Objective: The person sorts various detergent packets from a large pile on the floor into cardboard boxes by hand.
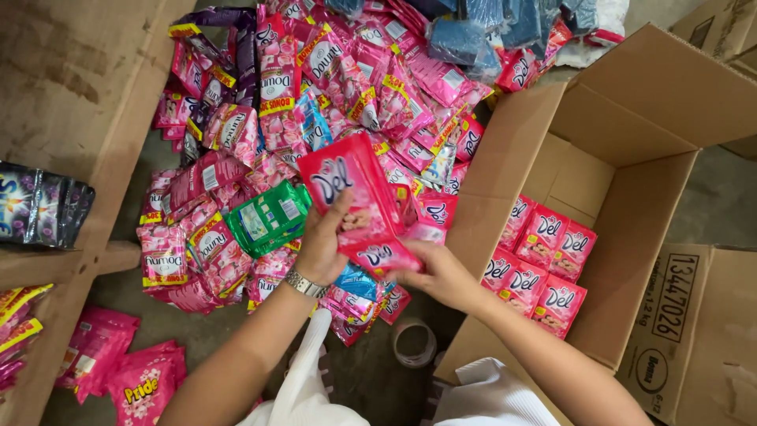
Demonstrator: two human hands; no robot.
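Held thing: a stack of pink sachets is being gripped at the centre of the view, above the pile on the floor.
Long axis: the stack is being held tilted, its long axis running from about 11 o'clock down to 5 o'clock, printed faces turned up toward the camera.
Left hand: the left hand is being closed around the stack from 7 o'clock, thumb on top and fingers hidden underneath; a metal wristwatch is being worn on that wrist.
Right hand: the right hand is being pinched onto the lower end of the stack at 5 o'clock, fingertips pressed against the bottom sachet.
Pile: a loose heap of pink sachets is lying on the floor from 9 o'clock round to 1 o'clock of the hands, directly under and behind the stack.
Odd colours: a green sachet bundle is lying just beside the left hand at 9 o'clock; blue packets are showing at 1 o'clock, at the far edge of the heap.
Box: an open cardboard box is standing at 3 o'clock, one flap lying between it and the hands; matching pink sachets are lined up in rows inside.
Tape: a tape roll is lying on the floor at 6 o'clock, below the right hand.
Shelf: a wooden shelf is standing at 9 o'clock, well apart, with dark sachets on it.
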